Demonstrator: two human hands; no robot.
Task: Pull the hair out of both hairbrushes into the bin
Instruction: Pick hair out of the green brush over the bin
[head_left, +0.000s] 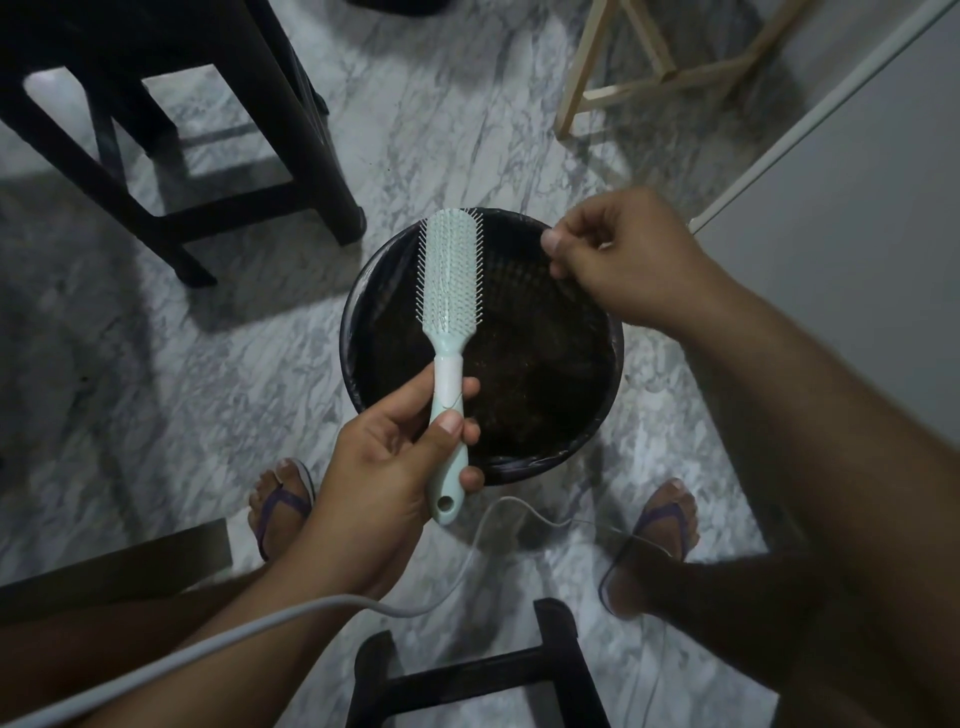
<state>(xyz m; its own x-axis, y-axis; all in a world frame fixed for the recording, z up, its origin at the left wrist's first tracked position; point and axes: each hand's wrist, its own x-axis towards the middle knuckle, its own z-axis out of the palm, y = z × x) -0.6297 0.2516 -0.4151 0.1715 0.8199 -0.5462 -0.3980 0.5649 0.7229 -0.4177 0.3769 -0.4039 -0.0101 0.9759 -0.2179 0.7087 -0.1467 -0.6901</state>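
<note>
A pale mint hairbrush (450, 280) with white bristles is held upright over the left part of a round black bin (602, 410) lined with a dark bag. My left hand (395, 467) grips the brush by its handle. My right hand (618, 254) hovers over the bin's far right rim, thumb and fingers pinched together on thin strands of hair (555, 270) that trail down from the fingertips. The bristles look nearly free of hair. A single strand loops around the handle near my left thumb. No second hairbrush is in view.
A dark wooden stool (223, 130) stands at the far left, a pale wooden frame (649, 78) at the far right, a white door (857, 208) on the right. A black stool (467, 675) sits between my feet. A white cable (467, 571) crosses the marble floor.
</note>
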